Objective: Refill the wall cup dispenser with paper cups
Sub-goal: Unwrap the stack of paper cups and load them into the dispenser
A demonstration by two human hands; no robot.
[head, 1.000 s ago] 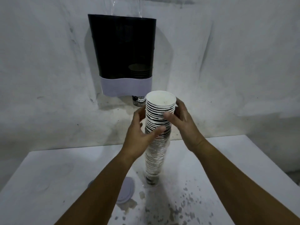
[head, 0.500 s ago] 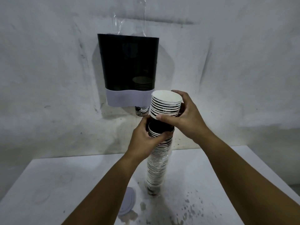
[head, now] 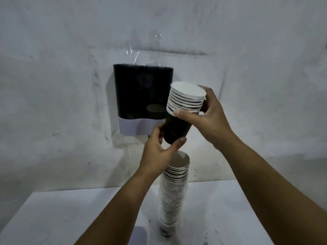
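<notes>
We are now holding a short batch of cups (head: 185, 101) clear of the tall stack (head: 174, 190) standing on the table (head: 53, 218), where a second ago it was still nested on top; our right hand (head: 208, 119) is gripping its rims and our left hand (head: 157, 152) is pinching its dark base, just right of the wall dispenser (head: 141, 96), so we are judging it ready to load. Small lettering is showing on the cups, too blurred to read.
</notes>
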